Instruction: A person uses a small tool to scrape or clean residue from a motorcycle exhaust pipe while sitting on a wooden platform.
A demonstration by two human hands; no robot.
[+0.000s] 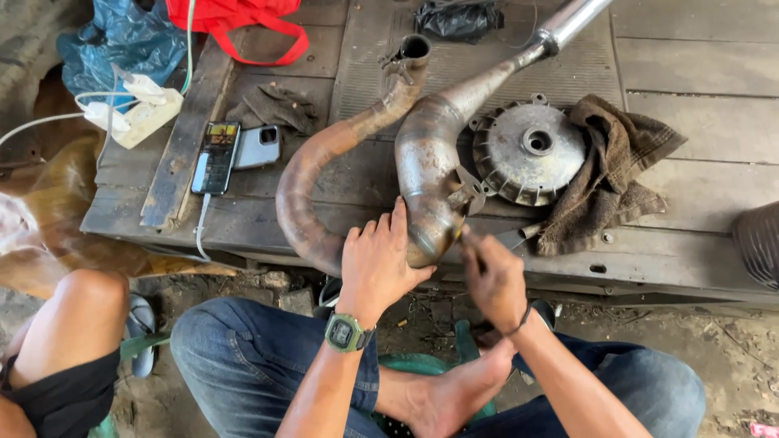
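Observation:
A rusty curved exhaust pipe lies on a low wooden platform, its bend hanging over the front edge. My left hand rests flat against the pipe's bend, fingers spread, with a green watch on the wrist. My right hand is closed on a small tool whose tip lies near the bracket on the pipe's belly. Behind the pipe, a round finned metal drum lies on the platform, and a brown rag lies to its right.
Two phones lie at the left of the platform, with a white power strip and cables further left. A red bag and a blue plastic bag lie at the back. Another person's bare knee is at lower left.

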